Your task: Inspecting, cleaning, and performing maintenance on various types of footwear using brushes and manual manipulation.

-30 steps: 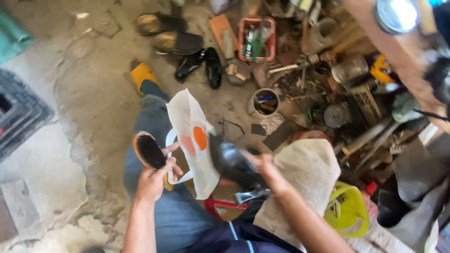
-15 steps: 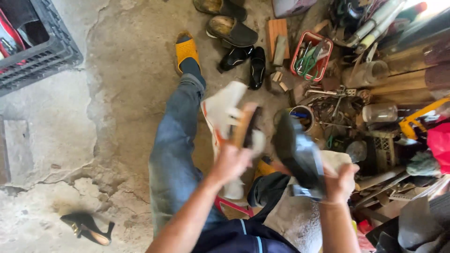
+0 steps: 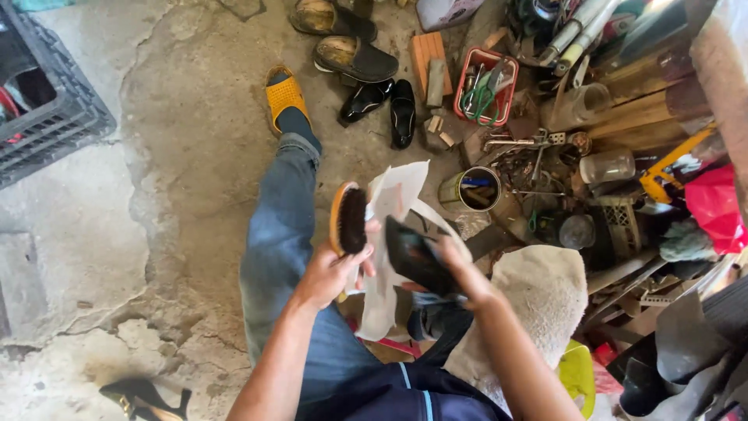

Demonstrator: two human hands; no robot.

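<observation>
Landmark: the wooden-backed shoe brush with dark bristles (image 3: 347, 220), held up over the person's lap.

Far left of the brush, at the frame edge: dark plastic slatted crate (image 3: 54, 109) on the cracked concrete floor (image 3: 156, 195). Below and left of the brush, near the bottom edge: black high-heeled shoe (image 3: 144, 399) lying on its side.

Left hand (image 3: 331, 273) clenched around the lower end of the brush, bristles turned to the right. Above and left of the brush: blue-jeaned leg (image 3: 280, 234) stretched out, ending in a yellow sandal (image 3: 286, 95).

Just right of the brush, touching it: crumpled white plastic bag (image 3: 393, 210), hanging down between the two hands. Right of that: black leather shoe (image 3: 417, 257), tilted, grasped from below by the right hand (image 3: 460, 273), fingers wrapped round its side.

Above the brush: pair of black flat shoes (image 3: 386, 105). Up and right: open round tin can (image 3: 471, 189), then red plastic basket of tools (image 3: 487, 86). Lower right of the brush: off-white cloth (image 3: 545, 288) draped over the knee.
</observation>
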